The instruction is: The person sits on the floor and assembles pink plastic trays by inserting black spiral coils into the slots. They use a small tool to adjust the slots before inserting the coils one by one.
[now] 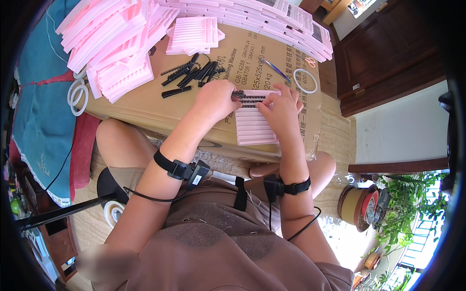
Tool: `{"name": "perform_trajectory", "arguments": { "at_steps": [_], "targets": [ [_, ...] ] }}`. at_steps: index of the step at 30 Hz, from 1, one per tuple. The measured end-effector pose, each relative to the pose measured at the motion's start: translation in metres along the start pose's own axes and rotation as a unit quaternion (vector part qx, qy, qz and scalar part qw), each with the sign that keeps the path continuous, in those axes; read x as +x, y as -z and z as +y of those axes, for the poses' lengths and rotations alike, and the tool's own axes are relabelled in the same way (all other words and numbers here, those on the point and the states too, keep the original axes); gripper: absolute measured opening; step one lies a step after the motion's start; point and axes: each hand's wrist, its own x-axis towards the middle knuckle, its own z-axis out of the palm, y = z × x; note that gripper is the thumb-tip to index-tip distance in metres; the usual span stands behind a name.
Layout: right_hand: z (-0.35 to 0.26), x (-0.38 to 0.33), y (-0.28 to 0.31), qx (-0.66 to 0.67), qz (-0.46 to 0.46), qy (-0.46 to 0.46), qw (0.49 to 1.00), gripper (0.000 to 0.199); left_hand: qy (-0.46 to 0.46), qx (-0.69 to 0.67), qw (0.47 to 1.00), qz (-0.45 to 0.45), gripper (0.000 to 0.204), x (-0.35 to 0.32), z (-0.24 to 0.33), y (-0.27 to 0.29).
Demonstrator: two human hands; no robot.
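A pink ridged tray (255,128) lies on the cardboard box in front of me. Several black bristly strips (252,101) sit in its far grooves, while the nearer grooves show bare pink. At the tray's far left corner, my left hand (216,98) is closed, with dark bristles showing at its fingertips. My right hand (282,110) reaches over the tray's right side with bent fingers, its thumb touching the strips. What lies under its fingertips is hidden. To the left of the tray is a loose pile of black strips (187,75).
Stacks of pink trays (114,39) rise at the far left of the cardboard box (194,121); more trays (272,22) line its far edge. Beyond my right hand lie tweezers (274,69) and a white ring (305,81). White rings (78,97) also rest at the left edge.
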Motion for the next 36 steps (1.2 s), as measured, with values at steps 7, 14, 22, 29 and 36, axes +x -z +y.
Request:
{"name": "perform_trajectory", "arguments": {
  "at_steps": [7,14,22,29,36],
  "targets": [
    [0.005,-0.001,0.013,0.022,-0.014,-0.013,1.000,0.016,0.014,0.003,1.000,-0.008,0.025,0.000,0.000,0.001],
    [0.007,-0.002,0.022,0.003,-0.005,-0.034,0.999,0.019,0.006,-0.002,1.000,0.000,0.025,0.000,0.000,0.000],
    [0.002,0.001,0.011,-0.046,0.014,-0.010,0.999,0.020,0.011,-0.011,1.000,-0.005,0.025,0.001,-0.002,-0.001],
    [0.001,0.003,0.010,-0.020,0.031,0.002,0.999,0.021,0.015,-0.048,0.999,0.012,0.024,-0.001,-0.007,-0.001],
    [-0.020,0.006,-0.007,-0.035,0.040,0.088,0.995,0.022,0.011,-0.024,0.999,0.034,0.022,-0.001,-0.015,-0.010]
  ]
}}
